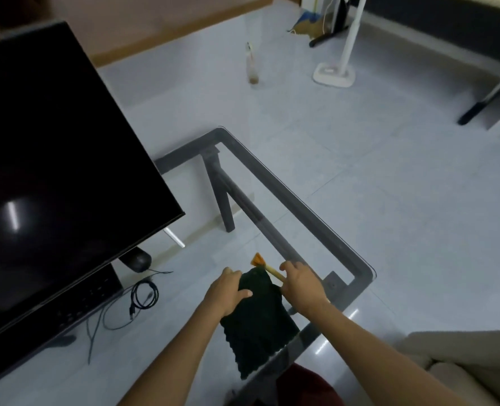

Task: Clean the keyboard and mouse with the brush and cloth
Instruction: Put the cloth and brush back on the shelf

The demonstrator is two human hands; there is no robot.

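Nearest, at 6 o'clock, the cloth [257, 315] lies dark and flat on the glass table [357, 260], its near end hanging at the table's edge. The left hand [228, 291] rests on the cloth's left border, thumb laid over the fabric and fingers curled round its edge: gripping it. The right hand [300, 284], at the cloth's 2 o'clock corner, pinches the handle of the brush [267, 268]; the orange bristles point toward 11 o'clock, just past the cloth.

At 9 o'clock, a coiled cable [144, 294] lies on the glass. Beyond it the mouse [139, 260] sits half under the monitor [52, 171]. The keyboard [76, 306] shows only as a dark strip below the screen's lower edge.

Judgement: tools are just being taken in hand. Neither touches the keyboard or mouse, so both brushing and wiping appear outstanding. No sign of cleaning done can be read from here.
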